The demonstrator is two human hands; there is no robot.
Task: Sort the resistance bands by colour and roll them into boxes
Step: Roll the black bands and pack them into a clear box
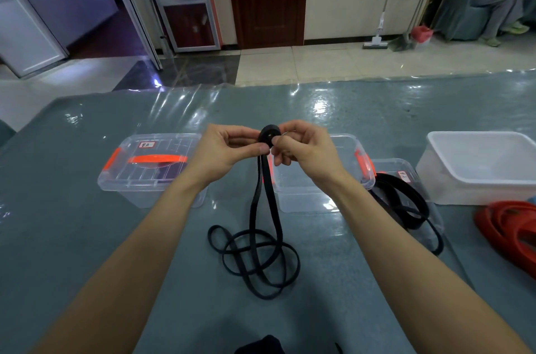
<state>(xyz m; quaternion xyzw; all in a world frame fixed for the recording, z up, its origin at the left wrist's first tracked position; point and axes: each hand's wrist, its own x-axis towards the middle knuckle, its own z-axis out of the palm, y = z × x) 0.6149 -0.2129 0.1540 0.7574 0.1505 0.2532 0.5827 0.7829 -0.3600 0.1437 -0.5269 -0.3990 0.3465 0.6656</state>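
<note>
Two clear boxes point(150, 171), black bands point(406, 202) spilling

Even, cool indoor light; bright glare streaks off the plastic sheet point(322, 105) covering the table point(72, 208) and off the glossy floor point(156, 82). Wide-angle bending curves the edges; distant corners look soft.

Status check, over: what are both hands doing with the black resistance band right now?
Left hand and right hand both pinch small rolled coil of black resistance band. Loose tail heaped on grey table. Nothing in the way.
</note>
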